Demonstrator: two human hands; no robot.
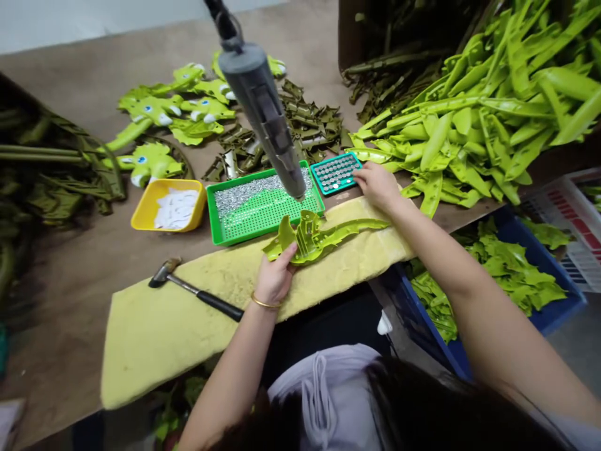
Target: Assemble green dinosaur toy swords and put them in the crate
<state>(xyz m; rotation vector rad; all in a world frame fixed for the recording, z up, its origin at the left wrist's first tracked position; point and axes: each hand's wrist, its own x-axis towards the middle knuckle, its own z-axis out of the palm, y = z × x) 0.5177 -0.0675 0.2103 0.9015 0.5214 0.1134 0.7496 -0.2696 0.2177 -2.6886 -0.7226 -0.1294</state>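
My left hand grips a green plastic shell by its left part, with its hollow inside facing up, over a yellow foam pad. My right hand reaches to the right edge of a small teal tray holding rows of round metal pieces. Its fingers are pressed together; whatever lies between them is too small to make out. A grey hanging screwdriver points down just above the shell. Behind the shell sits a green tray with many small silver screws.
A hammer lies on the pad. At the left stands a yellow bowl with white pieces. Green dinosaur-like parts and dark parts lie behind. A green heap and a blue bin are at the right.
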